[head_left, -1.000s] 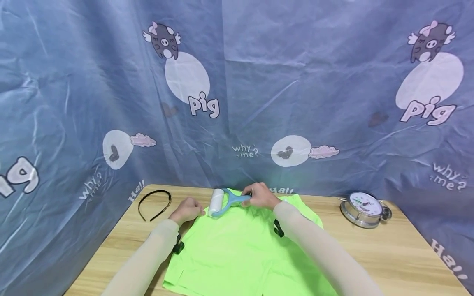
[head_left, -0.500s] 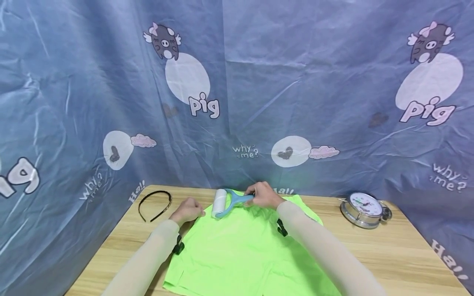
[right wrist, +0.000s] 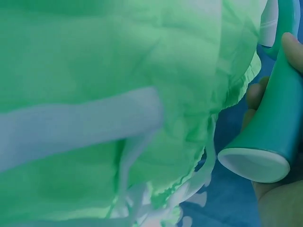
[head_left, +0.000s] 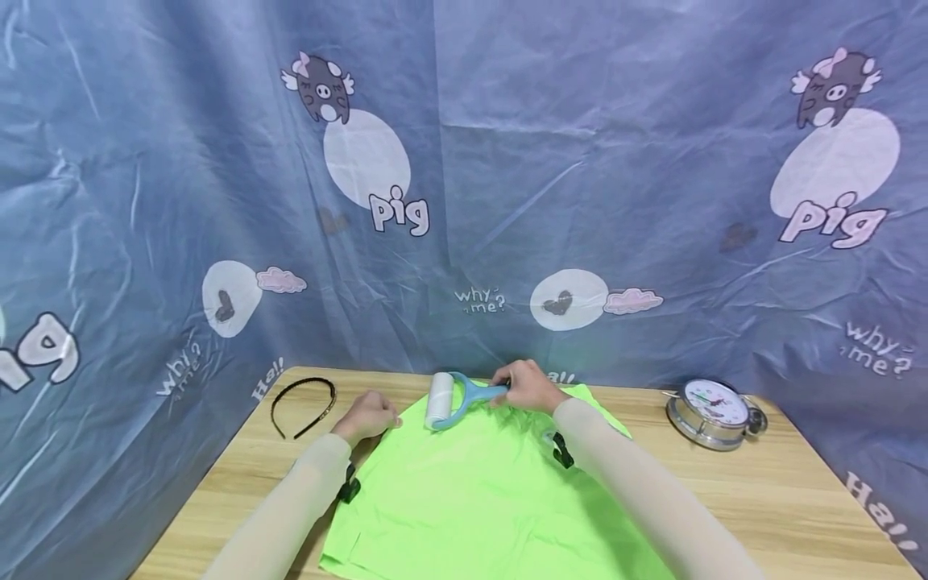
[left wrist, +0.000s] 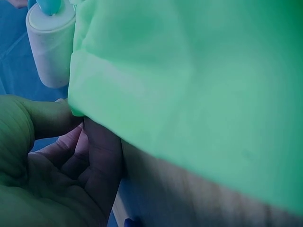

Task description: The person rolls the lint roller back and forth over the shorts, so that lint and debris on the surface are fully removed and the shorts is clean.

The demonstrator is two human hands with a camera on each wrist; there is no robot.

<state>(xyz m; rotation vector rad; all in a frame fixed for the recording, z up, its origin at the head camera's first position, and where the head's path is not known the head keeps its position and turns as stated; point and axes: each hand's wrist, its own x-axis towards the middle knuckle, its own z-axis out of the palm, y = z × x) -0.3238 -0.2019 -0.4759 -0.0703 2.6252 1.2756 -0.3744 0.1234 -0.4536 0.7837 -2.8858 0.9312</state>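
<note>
Bright green shorts point(head_left: 442, 499) lie spread on the wooden table. At their far left corner my left hand point(head_left: 368, 416) pinches the fabric edge between thumb and fingers, as the left wrist view of the hand point(left wrist: 57, 142) shows. My right hand point(head_left: 531, 387) grips the blue handle of a lint roller point(head_left: 440, 399). Its white roll lies over the far edge of the shorts, just right of my left hand. The right wrist view shows the hollow handle end point(right wrist: 265, 127) in my palm, beside a gathered waistband and a pale drawstring point(right wrist: 90, 118).
A black headband point(head_left: 332, 391) lies at the table's far left. At the far right stands a round metal alarm clock point(head_left: 706, 412). A blue printed curtain point(head_left: 486, 201) hangs right behind the table point(head_left: 754, 515) and along both sides.
My right hand and the lint roller have shifted a little to the right along the far edge of the shorts. My left hand has kept its place on the corner.
</note>
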